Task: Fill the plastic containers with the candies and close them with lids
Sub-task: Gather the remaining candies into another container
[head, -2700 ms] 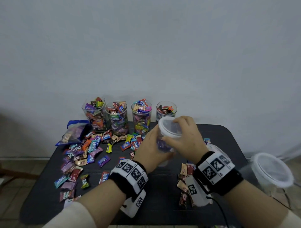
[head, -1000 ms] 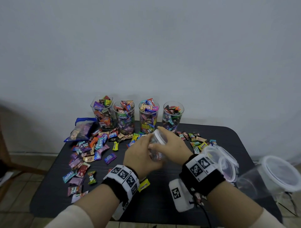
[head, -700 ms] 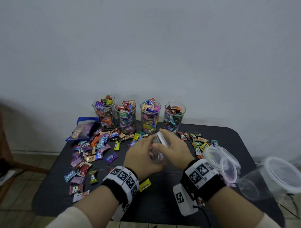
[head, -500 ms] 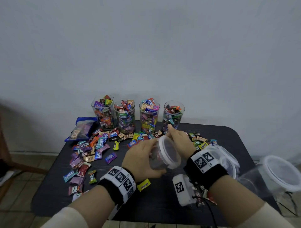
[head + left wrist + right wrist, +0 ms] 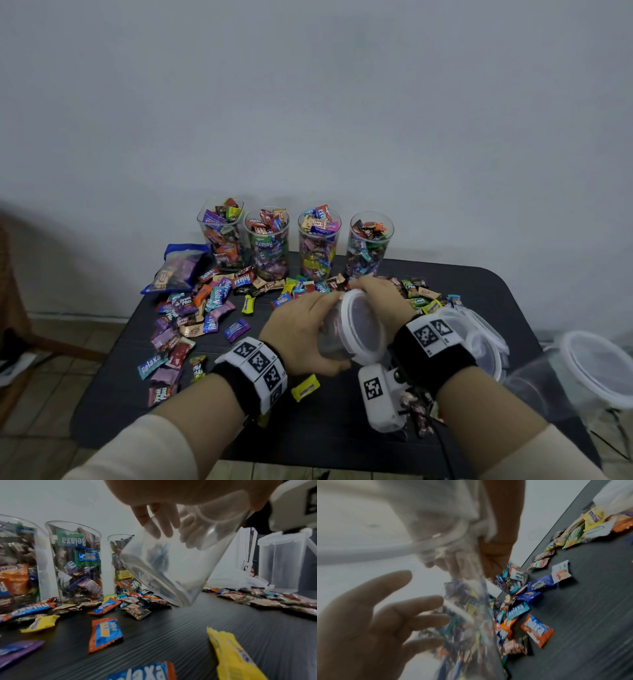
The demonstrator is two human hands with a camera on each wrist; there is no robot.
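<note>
My left hand (image 5: 301, 337) grips a clear plastic container (image 5: 332, 339) around its wall and holds it tilted above the black table (image 5: 342, 428), its white lid (image 5: 363, 329) turned toward me. The left wrist view shows the container (image 5: 171, 572) with nothing inside. My right hand (image 5: 380, 294) reaches over the far side of the container with spread, relaxed fingers (image 5: 393, 608) that hold nothing. Four tall clear containers full of candies (image 5: 294, 240) stand without lids in a row at the back edge. Loose wrapped candies (image 5: 205, 308) lie scattered on the left.
A blue candy bag (image 5: 178, 267) lies at the back left. Spare lids and clear tubs (image 5: 486, 339) are stacked by my right wrist, with more candies (image 5: 421, 298) behind them. A lidded clear tub (image 5: 596, 370) stands off the table's right edge. One yellow candy (image 5: 305, 387) lies near my left wrist.
The container was upright with my right hand on its lid. It now tilts with the lid facing me, and my right hand has come off the lid and moved behind it.
</note>
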